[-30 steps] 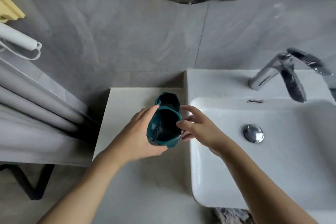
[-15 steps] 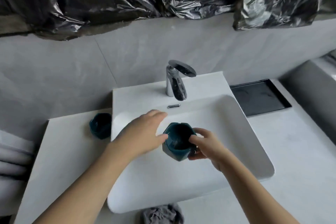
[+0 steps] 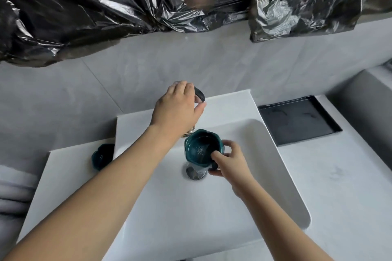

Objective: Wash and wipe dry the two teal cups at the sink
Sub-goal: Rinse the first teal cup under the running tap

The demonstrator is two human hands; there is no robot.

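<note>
My right hand (image 3: 228, 160) grips one teal cup (image 3: 201, 148) by its right rim, thumb inside, upright over the white sink (image 3: 265, 171) just above the drain (image 3: 194, 172). Water splashes inside the cup. My left hand (image 3: 177, 110) curls round the dark faucet handle (image 3: 200, 95) and hides the spout. The second teal cup (image 3: 101, 156) stands alone on the counter at the sink's left edge, partly behind my left forearm.
A black tray (image 3: 297, 119) lies on the counter to the right of the sink. Crumpled black plastic sheeting (image 3: 148, 2) hangs on the grey wall above. White rolled fabric (image 3: 12, 193) sits at the far left.
My left hand let go of the cup and rose to the faucet handle. My right hand carried the cup under the spout, and water now lands in it.
</note>
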